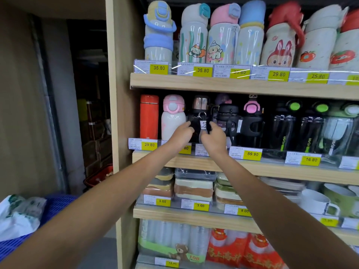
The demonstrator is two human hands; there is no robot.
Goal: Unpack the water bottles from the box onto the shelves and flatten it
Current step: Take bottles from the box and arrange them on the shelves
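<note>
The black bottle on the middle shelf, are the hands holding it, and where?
Yes. Left hand and right hand grip the black bottle by its lower sides.

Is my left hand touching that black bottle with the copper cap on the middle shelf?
Touching. In the head view, the left hand has its fingers pressed against the side of the black bottle, with no gap between them.

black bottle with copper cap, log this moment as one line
stage: shelving | left hand and right hand: on black bottle with copper cap | place: middle wooden shelf | box: not in view
</note>
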